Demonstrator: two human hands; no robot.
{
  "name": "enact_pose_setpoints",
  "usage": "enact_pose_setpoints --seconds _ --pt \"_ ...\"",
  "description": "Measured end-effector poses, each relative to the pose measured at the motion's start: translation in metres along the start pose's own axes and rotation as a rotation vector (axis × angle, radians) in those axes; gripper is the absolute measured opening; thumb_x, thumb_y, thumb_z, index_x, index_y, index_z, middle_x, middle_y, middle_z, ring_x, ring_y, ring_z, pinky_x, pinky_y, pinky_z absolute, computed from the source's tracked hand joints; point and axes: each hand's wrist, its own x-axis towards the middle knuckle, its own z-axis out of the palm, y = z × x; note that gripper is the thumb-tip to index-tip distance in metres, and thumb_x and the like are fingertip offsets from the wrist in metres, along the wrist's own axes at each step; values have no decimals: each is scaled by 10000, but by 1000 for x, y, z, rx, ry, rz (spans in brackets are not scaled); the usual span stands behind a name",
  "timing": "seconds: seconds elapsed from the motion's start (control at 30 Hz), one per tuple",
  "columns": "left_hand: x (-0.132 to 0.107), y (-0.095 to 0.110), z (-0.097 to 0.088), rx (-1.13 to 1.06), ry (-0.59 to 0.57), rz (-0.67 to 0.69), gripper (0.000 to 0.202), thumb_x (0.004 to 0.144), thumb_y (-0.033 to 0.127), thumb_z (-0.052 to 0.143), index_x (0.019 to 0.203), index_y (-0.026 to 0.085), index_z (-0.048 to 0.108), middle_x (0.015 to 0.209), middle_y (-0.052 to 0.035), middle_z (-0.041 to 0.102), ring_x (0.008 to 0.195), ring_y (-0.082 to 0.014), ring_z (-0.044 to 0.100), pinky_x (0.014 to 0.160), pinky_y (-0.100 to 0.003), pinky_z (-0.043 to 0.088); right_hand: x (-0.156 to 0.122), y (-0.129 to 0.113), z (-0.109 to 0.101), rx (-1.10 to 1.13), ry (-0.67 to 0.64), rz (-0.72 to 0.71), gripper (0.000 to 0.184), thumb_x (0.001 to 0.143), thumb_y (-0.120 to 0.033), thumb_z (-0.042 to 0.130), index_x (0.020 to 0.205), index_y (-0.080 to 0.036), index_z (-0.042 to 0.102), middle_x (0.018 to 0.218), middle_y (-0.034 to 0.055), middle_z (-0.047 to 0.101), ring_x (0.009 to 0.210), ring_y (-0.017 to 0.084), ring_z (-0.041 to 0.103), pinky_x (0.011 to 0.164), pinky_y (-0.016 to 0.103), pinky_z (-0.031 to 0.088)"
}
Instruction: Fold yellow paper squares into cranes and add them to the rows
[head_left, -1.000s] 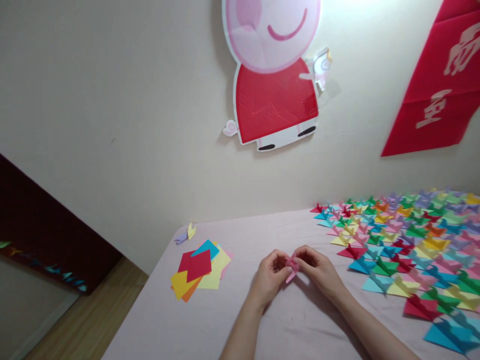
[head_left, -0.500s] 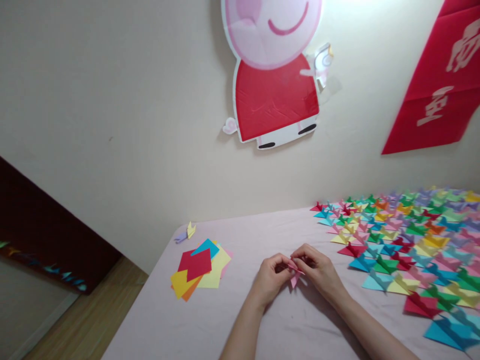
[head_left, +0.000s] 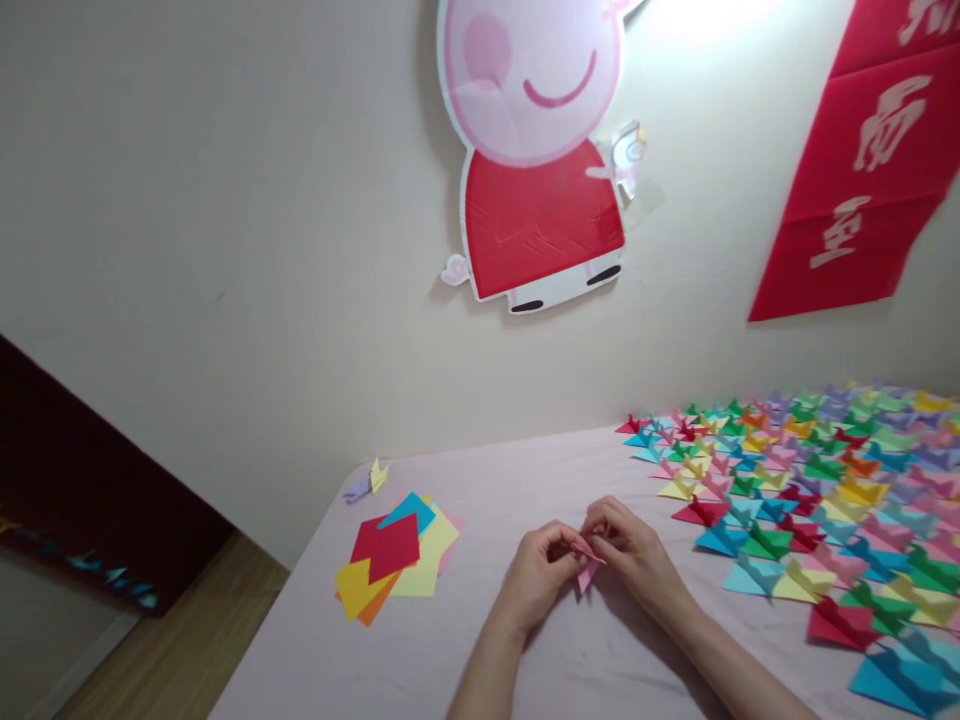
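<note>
While pinching a small folded pink paper (head_left: 588,574) between the clamped fingers of the left hand (head_left: 534,578) and the right hand (head_left: 628,545), held it over the pale cloth (head_left: 420,670). Had loose coloured squares (head_left: 390,548) to the left, rows of folded paper figures (head_left: 804,537) to the right, and, farther off, a cartoon cutout (head_left: 540,215) on the wall (head_left: 262,200).

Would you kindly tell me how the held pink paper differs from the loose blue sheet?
The pink paper is folded; the blue sheet is flat. The left hand and right hand hold the pink paper, while the blue sheet lies partly covered by a red sheet. Both are paper.
</note>
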Motion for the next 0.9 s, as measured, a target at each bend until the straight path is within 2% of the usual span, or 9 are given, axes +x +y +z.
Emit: enact_pose_setpoints --seconds 0.1,0.2,0.33,0.5,0.7,0.9 --pt "0 1 0 -6 6 6 292 730 405 804 773 139 693 759 -25 649 725 -150 560 712 -254 404 1 6 0 38 38 90 134 795 -352 624 824 -222 613 754 -4 597 641 168 545 606 288 454" --pt "-1 2 0 -11 9 22 293 735 409 805 780 141 695 774 -25 644 733 -150 561 713 -252 408 2 12 -2 57 74 168 285 800 -417 611 997 -211 624 805 12 648 656 178 588 626 303 484" --pt "0 -1 -2 -10 13 38 297 726 410 814 783 143 697 791 -29 643 750 -154 563 717 -252 409 4 11 -5 17 17 151 222 818 -413 594 860 -209 671 812 31 661 704 198 606 657 316 478" --pt "1 -4 -2 7 27 35 303 731 419 805 766 142 688 750 -22 624 714 -147 547 700 -255 405 4 9 -4 7 -18 120 153 771 -359 643 712 -218 640 718 7 605 666 195 561 624 312 441" --pt "0 -4 -1 28 34 31 267 731 385 796 760 141 690 785 -25 617 736 -151 546 704 -260 404 1 3 -3 -33 -16 35 129 778 -289 622 663 -237 598 727 13 590 767 224 549 717 339 431" --pt "0 -4 0 53 34 39 201 747 331 769 763 146 692 792 -25 622 748 -157 554 705 -261 406 2 -3 -1 -55 -27 -14 120 785 -244 599 666 -243 584 731 18 583 775 231 543 722 351 428"
